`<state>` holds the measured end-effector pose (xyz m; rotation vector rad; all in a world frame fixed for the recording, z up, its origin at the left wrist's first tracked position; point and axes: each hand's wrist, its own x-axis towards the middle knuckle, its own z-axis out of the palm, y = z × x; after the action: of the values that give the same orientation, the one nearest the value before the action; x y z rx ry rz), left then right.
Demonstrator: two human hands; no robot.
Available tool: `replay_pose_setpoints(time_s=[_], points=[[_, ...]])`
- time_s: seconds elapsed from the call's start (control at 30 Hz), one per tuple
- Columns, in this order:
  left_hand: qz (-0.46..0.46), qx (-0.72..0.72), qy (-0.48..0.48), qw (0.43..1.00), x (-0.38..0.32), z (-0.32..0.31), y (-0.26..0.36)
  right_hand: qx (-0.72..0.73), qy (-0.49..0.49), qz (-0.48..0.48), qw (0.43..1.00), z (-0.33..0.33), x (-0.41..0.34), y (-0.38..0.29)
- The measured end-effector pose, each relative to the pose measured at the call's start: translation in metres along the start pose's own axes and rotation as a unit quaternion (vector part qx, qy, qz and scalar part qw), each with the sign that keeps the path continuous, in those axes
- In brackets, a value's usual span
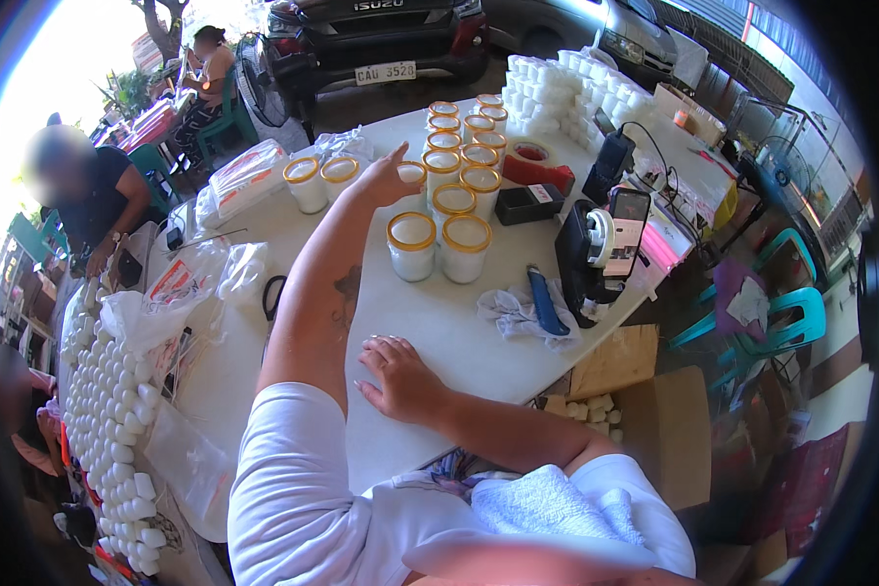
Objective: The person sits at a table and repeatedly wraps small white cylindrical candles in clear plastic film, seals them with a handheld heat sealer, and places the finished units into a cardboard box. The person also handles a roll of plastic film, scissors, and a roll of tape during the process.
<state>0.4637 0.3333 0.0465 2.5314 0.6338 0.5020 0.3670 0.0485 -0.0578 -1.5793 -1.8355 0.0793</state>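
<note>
My left hand (392,178) reaches across the white table (315,308) and lies against a glass jar with a gold rim (412,173). Its thumb points up, and whether its fingers grip the jar is hidden. More white-filled jars with gold rims stand to its right in rows, with a jar (412,253) at the near end. Left of the hand are two similar jars, one of them the outer jar (305,192). My right hand (395,377) rests palm down on the table near my body, holding nothing, its fingers slightly bent.
A blue-handled tool (547,304) lies on a white cloth (509,311). Behind it stand a phone (626,227) on a holder and a black box (529,205). Stacked white cups (542,95) fill the far corner; small white pieces (110,388) cover the left side. Other people sit at left.
</note>
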Motion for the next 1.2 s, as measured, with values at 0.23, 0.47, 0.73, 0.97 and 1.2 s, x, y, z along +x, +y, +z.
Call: replay_pose_setpoints(time_s=[0.23, 0.47, 0.73, 0.97, 1.2], points=[[-0.020, 0.065, -0.045, 0.997, -0.040, -0.012, -0.028, 0.018, 0.020, -0.007, 1.000, -0.002, 0.002, 0.002], [-0.057, -0.034, -0.004, 0.998, -0.155, -0.042, -0.031, 0.089, 0.079, 0.011, 0.993, -0.001, 0.000, 0.005], [-0.039, -0.175, 0.220, 0.959, -0.278, 0.013, 0.012, -0.067, 0.262, -0.047, 0.961, -0.087, 0.066, 0.027], [-0.027, -0.243, 0.212, 0.946, -0.289, 0.029, 0.015, 0.448, 0.102, 0.186, 0.868, -0.034, 0.068, 0.003], [-0.005, -0.357, 0.034, 0.933, -0.304, -0.005, -0.002, 0.530, 0.054, 0.457, 0.713, -0.031, 0.055, 0.017]])
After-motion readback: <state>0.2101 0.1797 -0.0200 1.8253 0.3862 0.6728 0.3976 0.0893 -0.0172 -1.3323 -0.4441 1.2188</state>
